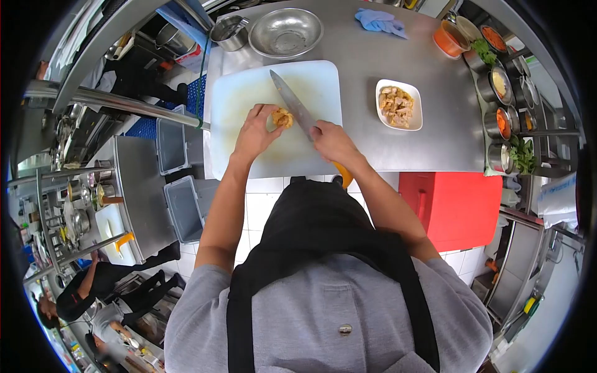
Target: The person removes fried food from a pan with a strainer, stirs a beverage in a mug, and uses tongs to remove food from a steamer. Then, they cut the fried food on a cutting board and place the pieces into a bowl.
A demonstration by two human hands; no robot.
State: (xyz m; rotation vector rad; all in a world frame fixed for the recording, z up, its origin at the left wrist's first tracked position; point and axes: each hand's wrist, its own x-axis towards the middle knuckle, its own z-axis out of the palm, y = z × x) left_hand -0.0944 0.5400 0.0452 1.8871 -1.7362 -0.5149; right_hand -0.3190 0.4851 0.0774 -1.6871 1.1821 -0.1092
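Observation:
My left hand has its thumb and fingers curled around a golden-brown piece of cooked meat over the white cutting board. In my right hand is a large kitchen knife; its yellow handle sticks out below my palm. The blade slants up and left across the board, just right of the meat. To the right of the board, a white square bowl holds chopped pieces of similar meat.
Behind the board stand a metal colander and a small steel pot. A blue cloth lies at the back. Ingredient containers line the right edge. Below it sits a red bin. Other people stand at the far left.

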